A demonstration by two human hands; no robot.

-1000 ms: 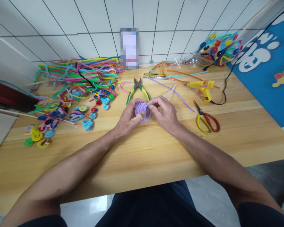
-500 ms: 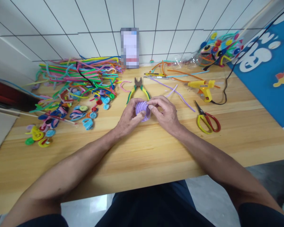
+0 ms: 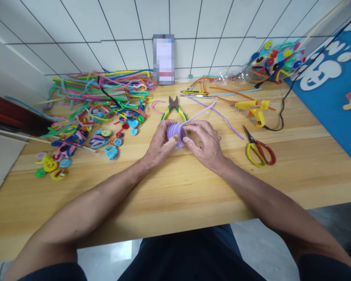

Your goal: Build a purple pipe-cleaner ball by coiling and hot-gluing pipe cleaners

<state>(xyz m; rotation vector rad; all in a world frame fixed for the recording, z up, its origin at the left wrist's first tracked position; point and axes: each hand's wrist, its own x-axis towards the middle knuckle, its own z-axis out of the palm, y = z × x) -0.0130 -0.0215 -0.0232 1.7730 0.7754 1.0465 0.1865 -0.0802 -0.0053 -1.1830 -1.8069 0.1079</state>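
Nearest, both forearms are stretched across the table and meet at its middle. The left hand is closed around the purple coil, which is held just above the tabletop, thumb pressed to its side. The right hand is tilted more steeply than a second ago, its fingertips pinched on the loose strand where it leaves the coil. That strand, earlier slack on the wood, is now lifted and drawn straight toward 1 o'clock; the winding is judged to be under tension. Pliers lie at 12 o'clock, scissors at 3 o'clock, the glue gun at 2 o'clock.
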